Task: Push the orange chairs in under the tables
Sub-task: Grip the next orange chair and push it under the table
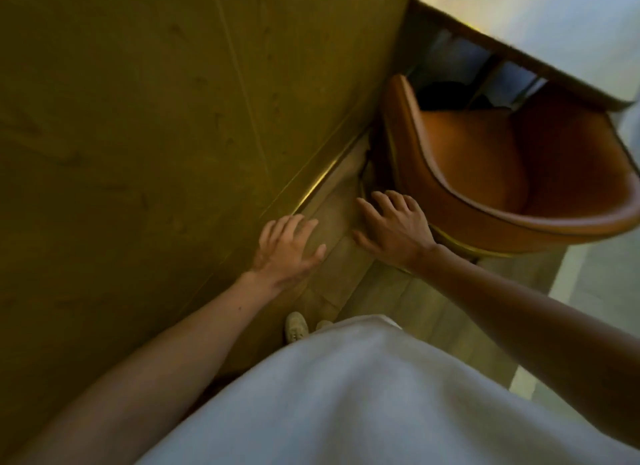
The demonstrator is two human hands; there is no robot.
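Note:
An orange tub chair (485,159) with a curved padded back stands at the right, its front part tucked under a pale-topped table (540,24) with a dark edge. My right hand (394,229) is open with fingers spread, beside the outer left curve of the chair's back, at or very near its surface. My left hand (287,246) hovers open over the floor, left of the right hand and close to the wall's base, holding nothing.
A dark wood-panelled wall (138,118) with a shiny brass skirting strip (322,177) fills the left. A narrow strip of wood floor (346,267) runs between wall and chair. My light shoes (298,326) and white shirt show below.

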